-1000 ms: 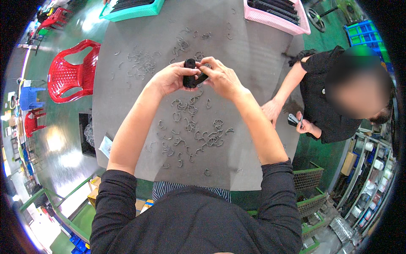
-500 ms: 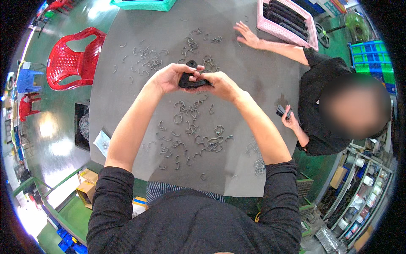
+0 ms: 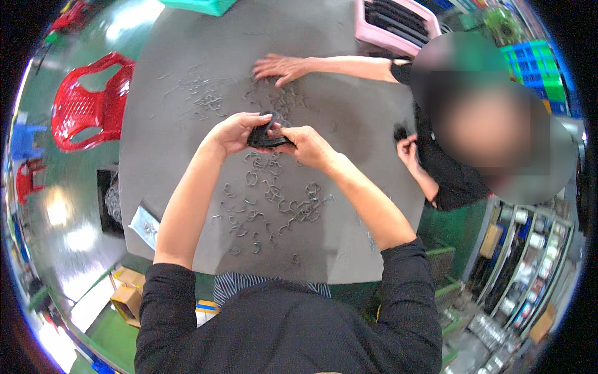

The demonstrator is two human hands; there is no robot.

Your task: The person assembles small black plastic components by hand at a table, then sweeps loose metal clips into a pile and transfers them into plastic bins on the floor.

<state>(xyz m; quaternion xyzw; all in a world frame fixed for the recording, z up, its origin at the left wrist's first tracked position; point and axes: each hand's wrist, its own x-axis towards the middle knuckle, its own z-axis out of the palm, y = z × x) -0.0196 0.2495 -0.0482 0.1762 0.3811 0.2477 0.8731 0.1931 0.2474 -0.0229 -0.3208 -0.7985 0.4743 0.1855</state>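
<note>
Between my two hands, above the middle of the table, is a black bent part (image 3: 259,138) with a gap through it; its exact kind I cannot tell. My left hand (image 3: 233,134) grips its left side, thumb along the upper edge. My right hand (image 3: 309,147) is closed on its right end. Small, thin C-shaped pieces (image 3: 305,209) lie loose on the grey table (image 3: 355,249) below and beyond my hands.
Across the right side, a co-worker's hand (image 3: 280,67) reaches over the loose pieces; the co-worker's other hand (image 3: 408,151) is beside a dark object. A pink basket (image 3: 398,45) of black parts, a green tray (image 3: 205,5) and a small packet (image 3: 144,224) lie on the table. A red chair (image 3: 90,103) stands left.
The co-worker's far hand has swept left across the loose pieces. My hands still hold the black part, which has turned and shows a wider gap. The whole view has shifted slightly.
</note>
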